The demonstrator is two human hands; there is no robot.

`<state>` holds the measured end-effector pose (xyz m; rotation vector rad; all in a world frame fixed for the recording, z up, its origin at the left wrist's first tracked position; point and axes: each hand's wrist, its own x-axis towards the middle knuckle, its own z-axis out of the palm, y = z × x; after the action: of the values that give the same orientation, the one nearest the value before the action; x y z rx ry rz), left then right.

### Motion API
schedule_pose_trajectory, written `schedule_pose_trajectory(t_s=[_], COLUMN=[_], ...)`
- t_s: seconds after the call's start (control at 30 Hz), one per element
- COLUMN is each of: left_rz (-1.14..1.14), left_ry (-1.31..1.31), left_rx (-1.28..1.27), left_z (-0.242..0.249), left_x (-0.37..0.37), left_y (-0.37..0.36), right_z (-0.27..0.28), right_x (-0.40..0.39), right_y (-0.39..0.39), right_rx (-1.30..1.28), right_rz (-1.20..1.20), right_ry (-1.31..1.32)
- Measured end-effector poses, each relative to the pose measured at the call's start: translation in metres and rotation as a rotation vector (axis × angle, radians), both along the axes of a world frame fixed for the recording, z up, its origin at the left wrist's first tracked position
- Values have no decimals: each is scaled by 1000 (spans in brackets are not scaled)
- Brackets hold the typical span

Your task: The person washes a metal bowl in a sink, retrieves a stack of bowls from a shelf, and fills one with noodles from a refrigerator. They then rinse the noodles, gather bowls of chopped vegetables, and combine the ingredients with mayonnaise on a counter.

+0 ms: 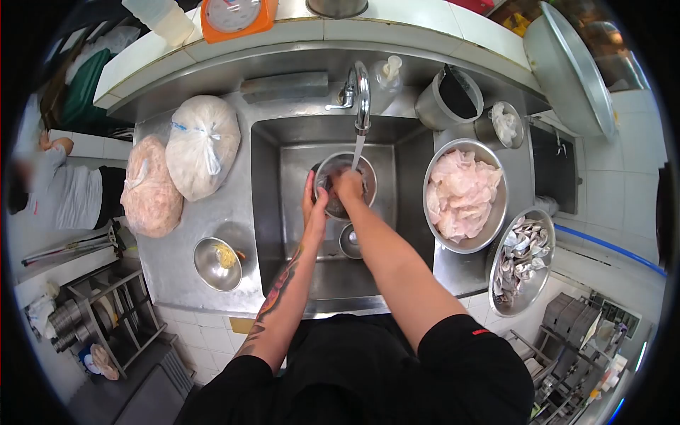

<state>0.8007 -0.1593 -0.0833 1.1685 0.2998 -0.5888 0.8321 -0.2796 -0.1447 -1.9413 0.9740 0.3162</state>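
A steel bowl [373, 177] is in the sink [283, 191], under a stream of water from the faucet [362, 92]. My left hand [314, 202] holds the bowl's left side, its thumb near the rim and its fingers along the outer wall. My right hand [348, 185] reaches inside the bowl, with its fingers down in the dark, wet contents; the fingertips are hidden and blurred. What the right hand touches there cannot be made out. Just below the bowl, the round drain [350, 241] shows between my forearms.
Right of the sink stand a bowl of pale pink meat [464, 191] and a bowl of silvery pieces [523, 258]. Two filled plastic bags [203, 147] and a small bowl [217, 273] lie left. A soap bottle [387, 83] is behind; another person [67, 195] stands far left.
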Motion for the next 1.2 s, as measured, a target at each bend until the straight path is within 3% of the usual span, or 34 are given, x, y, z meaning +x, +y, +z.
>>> schedule_pose_trajectory(t_s=[0.03, 0.07, 0.13, 0.17, 0.23, 0.27, 0.37, 0.4, 0.47, 0.53, 0.6, 0.63, 0.7, 0.77, 0.83, 0.87, 0.93, 0.97, 1.07, 1.13, 1.17, 1.2], left_rz=[8, 13, 10, 14, 7, -4, 13, -14, -22, -27, -27, -13, 3, 24, 46, 70, 76, 75, 60, 15, -30, -169], left_ry=[-130, -257, -247, -237, -212, -190, -99, -156, -192, -180, -160, -131, -107, -184, -149, -115, -60, 6, 8, -96, -194, -194], left_rx=[35, 75, 45, 9, 13, 21, 13, 18, 133, 70, 5, -10, -27, 30, 20, 17, -57, -126, -5, 67, 141, 133], left_z=[-13, -19, -14, -11, -12, -12, -1, -1, -17, -10, 0, 6, 2, -21, -5, 2, -3, -5, 19, -3, -11, -11], left_x=[-5, -8, -7, -6, -6, -5, -13, -15, -19, -7, -1, 2, 5, 3, -2, -3, -7, -8, -6, 14, 27, 41], left_y=[-2, -1, 1, 0, 5, 11, 9, 4, 4, 6, 9, 12, 17, 21, 18, 17, 19, 20, 14, 21, 29, 41], right_z=[-16, -29, -38, -42, -30, 0, -13, -35, -33, -15, 16, 28, 42, 25, -2, -30, -78, -76, -60, -42, -34, -25], right_x=[3, 4, 4, 1, -6, -10, -6, -2, 2, 5, -1, 2, 4, 8, 18, 25, 38, 39, 26, 19, 10, -4], right_y=[3, 11, 17, 14, 18, 11, 6, 6, 14, 16, 16, 10, -2, 2, 17, 21, 30, 35, 59, 66, 59, 43], right_rx=[112, 116, -66, -72, -180, -77, -168, -28, -63, -99, -75, -80, -140, -158, -175, -181, 742, 744, 758, 746, 742, 348], right_rz=[-381, -380, -538, -541, -13, 32, -20, -328, -388, -459, 231, 234, 517, 484, -76, -70, -916, -913, -464, -163, -163, 384], right_ry=[-42, -42, -78, -79, -200, -167, -86, -78, -31, 0, 39, 30, 43, 16, 2, -7, -409, -411, -483, -530, -533, -421])
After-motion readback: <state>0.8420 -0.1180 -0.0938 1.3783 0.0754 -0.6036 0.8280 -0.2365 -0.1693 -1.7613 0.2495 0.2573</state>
